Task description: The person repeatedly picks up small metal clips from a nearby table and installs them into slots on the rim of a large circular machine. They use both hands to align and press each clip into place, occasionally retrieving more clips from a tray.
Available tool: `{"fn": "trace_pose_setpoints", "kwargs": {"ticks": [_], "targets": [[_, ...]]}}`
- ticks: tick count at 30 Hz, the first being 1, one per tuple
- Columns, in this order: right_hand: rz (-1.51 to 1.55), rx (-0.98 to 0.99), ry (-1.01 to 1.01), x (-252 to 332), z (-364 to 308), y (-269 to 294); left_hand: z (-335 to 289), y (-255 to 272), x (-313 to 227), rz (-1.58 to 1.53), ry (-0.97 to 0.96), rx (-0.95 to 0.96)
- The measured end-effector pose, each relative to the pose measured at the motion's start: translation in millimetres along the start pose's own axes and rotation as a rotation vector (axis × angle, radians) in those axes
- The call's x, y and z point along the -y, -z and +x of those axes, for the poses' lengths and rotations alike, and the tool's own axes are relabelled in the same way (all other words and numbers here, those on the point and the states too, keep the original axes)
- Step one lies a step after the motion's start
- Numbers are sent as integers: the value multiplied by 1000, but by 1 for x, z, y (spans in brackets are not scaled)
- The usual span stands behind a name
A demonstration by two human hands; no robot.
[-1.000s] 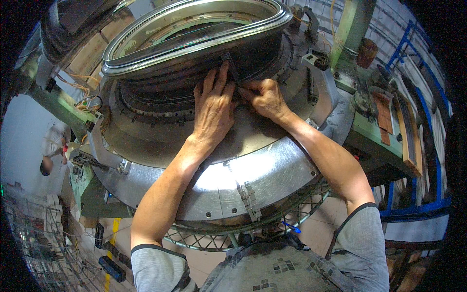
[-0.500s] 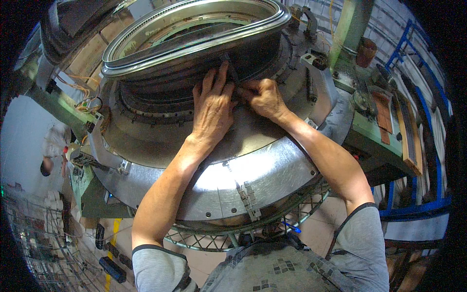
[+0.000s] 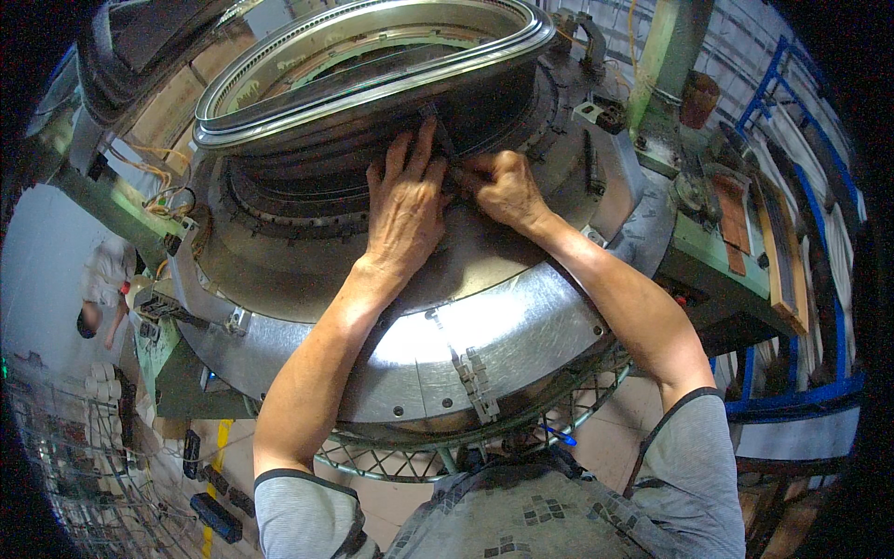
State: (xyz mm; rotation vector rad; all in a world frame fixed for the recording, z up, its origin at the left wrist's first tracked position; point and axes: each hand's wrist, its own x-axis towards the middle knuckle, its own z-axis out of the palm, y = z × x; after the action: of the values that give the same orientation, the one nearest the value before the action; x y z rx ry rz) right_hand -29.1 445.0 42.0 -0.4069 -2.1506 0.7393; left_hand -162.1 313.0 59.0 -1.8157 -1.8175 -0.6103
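Two hands point(image 3: 407, 210) point(image 3: 507, 194) at a dark drum point(image 3: 494, 107) — shiny metal skirt point(image 3: 512, 321), blue rack point(image 3: 792, 402) right.

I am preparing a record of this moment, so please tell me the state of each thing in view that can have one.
Left hand: extended, at the thin dark strip
Right hand: fingers curled, hold unclear
Thin dark strip: slanted, partly hidden
Raised metal rim: open in the middle
Broad metal ring: brightly lit
Latch: fastened or not, cannot tell
Blue rack: loaded
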Motion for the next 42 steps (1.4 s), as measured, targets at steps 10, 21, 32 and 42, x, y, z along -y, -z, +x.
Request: {"fn": "trace_pose_setpoints", "kwargs": {"ticks": [10, 21, 32, 42], "targets": [[-27, 5, 7, -4, 1, -2, 2, 2, 2, 21, -3, 30], [-42, 42, -55, -2, -1, -1, 3, -1, 8, -7, -19, 31], [-8, -27, -9, -5, 0, -4, 5, 8, 9, -22, -24, 82], [0, 6, -33, -4, 0, -1, 6, 10, 8, -43, 2, 94]]}}
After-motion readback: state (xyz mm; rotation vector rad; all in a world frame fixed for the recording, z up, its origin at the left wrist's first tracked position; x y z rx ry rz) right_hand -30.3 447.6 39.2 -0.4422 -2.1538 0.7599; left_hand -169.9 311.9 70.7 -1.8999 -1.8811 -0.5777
